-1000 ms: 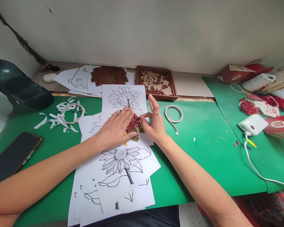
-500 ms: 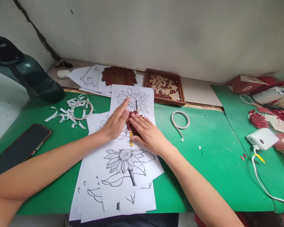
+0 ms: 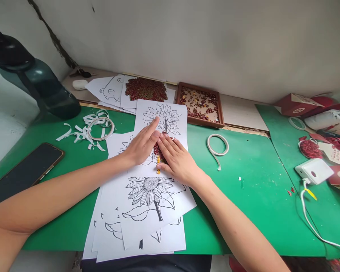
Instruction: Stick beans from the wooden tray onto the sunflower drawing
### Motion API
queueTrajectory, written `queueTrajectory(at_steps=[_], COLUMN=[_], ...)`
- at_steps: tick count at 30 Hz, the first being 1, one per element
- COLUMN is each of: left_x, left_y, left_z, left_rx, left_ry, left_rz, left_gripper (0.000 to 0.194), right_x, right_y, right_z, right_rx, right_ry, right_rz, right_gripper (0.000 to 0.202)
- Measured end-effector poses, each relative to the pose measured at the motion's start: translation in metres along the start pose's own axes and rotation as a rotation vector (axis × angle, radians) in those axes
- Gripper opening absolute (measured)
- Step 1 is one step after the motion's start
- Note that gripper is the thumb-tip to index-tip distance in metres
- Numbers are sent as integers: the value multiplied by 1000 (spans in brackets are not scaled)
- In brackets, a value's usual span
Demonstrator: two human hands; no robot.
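Note:
Both hands rest over a sheet with printed flower outlines [image 3: 161,112], which lies on top of a stack of sunflower drawings [image 3: 151,190]. A patch of red beans [image 3: 156,148] and a short column of yellow kernels [image 3: 158,160] lie on the paper between the hands. My right hand [image 3: 177,156] is laid flat over the beans, fingers stretched out, covering part of the patch. Standing on its edge at the patch's left side is my left hand [image 3: 144,143], fingers straight and its tip over the upper flower. Neither hand is wrapped round anything.
Behind the papers stands a wooden tray [image 3: 221,113] with scattered beans and kernels. A tape roll [image 3: 227,147] lies to the right, another tape roll [image 3: 112,128] among white scraps to the left. A phone [image 3: 25,170], a dark bottle [image 3: 49,85] and a corded white device [image 3: 314,170] sit farther out.
My right hand has slid slightly up and left over the beans, covering more of the patch. The left hand stays beside it. The whole view has shifted a little.

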State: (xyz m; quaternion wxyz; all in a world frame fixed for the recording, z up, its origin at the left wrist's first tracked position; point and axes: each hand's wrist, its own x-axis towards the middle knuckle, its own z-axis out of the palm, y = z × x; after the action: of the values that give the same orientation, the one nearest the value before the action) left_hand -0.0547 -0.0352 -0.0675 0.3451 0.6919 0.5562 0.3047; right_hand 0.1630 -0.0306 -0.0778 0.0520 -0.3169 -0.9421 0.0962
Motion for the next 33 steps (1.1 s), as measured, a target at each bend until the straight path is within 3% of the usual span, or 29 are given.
queueTrajectory(at_steps=[5, 10, 14, 16, 21, 26, 29, 31, 33], left_x=[2, 8, 13, 14, 16, 16, 12, 8, 4], left_y=[-8, -16, -15, -15, -18, -22, -18, -13, -7], left_z=[3, 11, 12, 11, 8, 7, 8, 8, 9], left_rx=[-184, -504, -636, -669, -715, -700, -546, -345, -135], left_ry=[53, 197, 261, 283, 315, 320, 281, 197, 98], left_rz=[-54, -23, -15, -13, 4, 27, 87, 150, 229], left_gripper=[74, 81, 86, 87, 89, 88, 61, 34, 25], right_x=[-1, -1, -1, -4, -11, -13, -14, -13, -13], right_y=[0, -1, 2, 7, 23, 44, 55, 59, 60], right_z=[-3, 0, 1, -2, -12, -9, -3, 2, 7], right_rx=[-4, -13, 7, 27, 43, 85, 139, 177, 195], right_ry=[-10, -32, -25, 71, 526, 713, 729, 717, 695], right_rz=[20, 15, 3, 13, 210, 361, 434, 462, 477], right_gripper=[101, 103, 101, 95, 74, 75, 76, 76, 77])
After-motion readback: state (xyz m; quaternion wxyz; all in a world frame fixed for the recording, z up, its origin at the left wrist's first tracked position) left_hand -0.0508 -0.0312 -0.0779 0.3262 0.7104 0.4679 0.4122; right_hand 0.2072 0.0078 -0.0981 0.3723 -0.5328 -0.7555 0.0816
